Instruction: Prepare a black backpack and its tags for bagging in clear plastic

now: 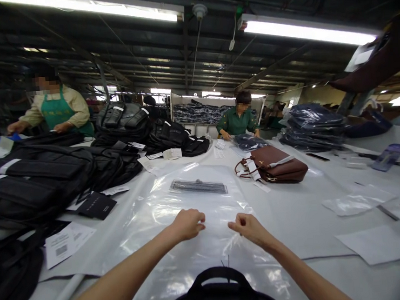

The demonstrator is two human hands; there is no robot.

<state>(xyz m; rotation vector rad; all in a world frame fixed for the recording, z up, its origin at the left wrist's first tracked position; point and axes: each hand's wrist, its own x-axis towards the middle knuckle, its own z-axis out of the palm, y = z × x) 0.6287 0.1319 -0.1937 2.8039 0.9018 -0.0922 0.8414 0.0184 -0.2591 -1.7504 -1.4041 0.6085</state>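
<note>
A large clear plastic bag (pixel 194 202) lies flat on the white table (pixel 307 215) in front of me, with a dark printed strip near its far end. My left hand (pixel 187 223) and my right hand (pixel 247 227) are both pinching the bag's film, a short gap between them. Right below them, at the near edge, stands a black bag (pixel 218 298) with its arched handle up.
Black bags (pixel 37 178) are piled at the left, with paper tags (pixel 66 243) beside them. A brown handbag (pixel 275 167) lies at the middle right, bagged stacks (pixel 312 128) behind it. Two people in green work at the far side. Loose plastic sleeves (pixel 358 201) lie at the right.
</note>
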